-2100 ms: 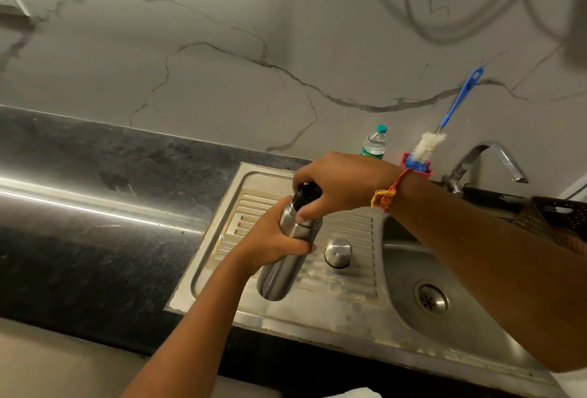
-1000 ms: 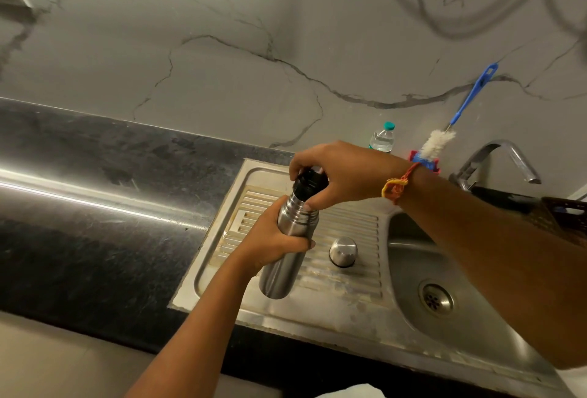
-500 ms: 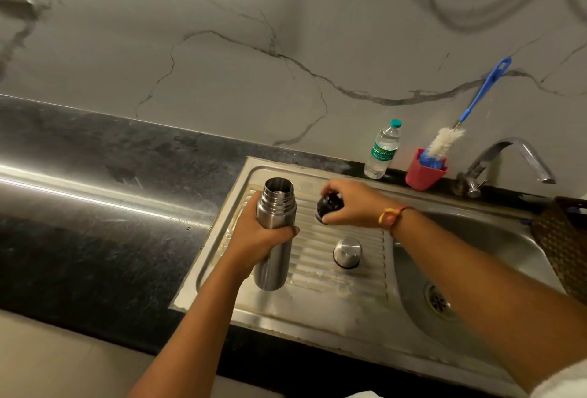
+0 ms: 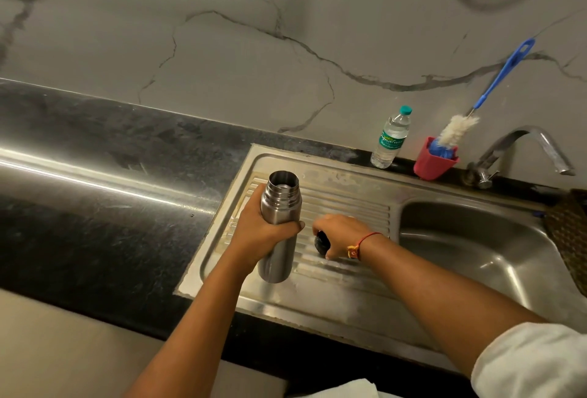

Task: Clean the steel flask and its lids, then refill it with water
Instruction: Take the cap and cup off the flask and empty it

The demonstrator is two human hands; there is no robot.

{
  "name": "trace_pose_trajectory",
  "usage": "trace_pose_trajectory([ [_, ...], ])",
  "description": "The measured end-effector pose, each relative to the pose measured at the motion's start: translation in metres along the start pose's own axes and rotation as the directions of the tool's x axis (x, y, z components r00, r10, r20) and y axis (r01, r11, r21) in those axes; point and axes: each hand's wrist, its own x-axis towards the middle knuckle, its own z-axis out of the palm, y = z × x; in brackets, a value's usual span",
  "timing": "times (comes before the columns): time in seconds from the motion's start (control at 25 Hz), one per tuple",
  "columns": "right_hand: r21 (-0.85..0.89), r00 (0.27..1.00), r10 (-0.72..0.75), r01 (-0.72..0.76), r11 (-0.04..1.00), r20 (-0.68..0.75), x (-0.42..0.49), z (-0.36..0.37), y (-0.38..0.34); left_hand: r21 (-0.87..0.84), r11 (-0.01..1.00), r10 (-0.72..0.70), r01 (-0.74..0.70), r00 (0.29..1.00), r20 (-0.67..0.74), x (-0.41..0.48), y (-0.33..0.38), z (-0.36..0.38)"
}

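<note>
Left hand (image 4: 263, 232) grips the uncapped steel flask (image 4: 281, 197), right hand (image 4: 341, 232) at its 3 o'clock holds the black lid (image 4: 321, 242); I judge dismantling finished, and rinsing next needs the tap (image 4: 524, 140).

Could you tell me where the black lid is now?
Head view, centre: the right hand holds the black lid over the draining board, right of the flask.

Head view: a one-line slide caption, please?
The left hand holds the uncapped steel flask over the drainboard; the right hand grips its black lid alongside.
</note>
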Motion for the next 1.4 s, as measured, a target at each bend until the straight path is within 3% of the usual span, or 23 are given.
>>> trace_pose_trajectory([
  [0.6,0.022,0.999,0.029,-0.030,0.999,0.013,-0.010,-0.008,-0.007,0.015,1.000,-0.007,0.007,1.000,-0.016,-0.004,-0.002,0.002],
  [0.72,0.157,0.999,-0.001,0.008,0.988,-0.042,-0.022,-0.039,-0.011,0.017,1.000,0.011,-0.011,1.000,-0.021,-0.008,0.007,0.003],
  [0.8,0.353,0.997,-0.045,0.067,0.933,-0.069,-0.034,-0.064,-0.018,0.028,0.999,0.046,-0.045,0.999,-0.026,-0.011,0.017,0.004],
  [0.92,0.678,0.987,-0.110,0.162,0.717,-0.119,-0.059,-0.093,-0.031,-0.015,0.996,0.087,-0.088,0.996,-0.026,-0.013,0.035,0.008],
  [1.04,0.782,0.969,-0.097,0.242,0.575,-0.228,-0.082,-0.103,-0.036,-0.098,0.990,0.104,-0.103,0.995,0.005,-0.014,0.054,0.021],
  [1.24,0.792,0.936,0.032,0.277,0.545,-0.350,-0.117,-0.094,-0.011,-0.208,0.976,0.084,-0.062,0.992,0.095,-0.010,0.066,0.067],
  [1.4,0.741,0.889,0.149,0.258,0.620,-0.434,-0.150,-0.077,0.021,-0.197,0.978,0.101,-0.069,0.982,0.157,-0.014,0.071,0.122],
])
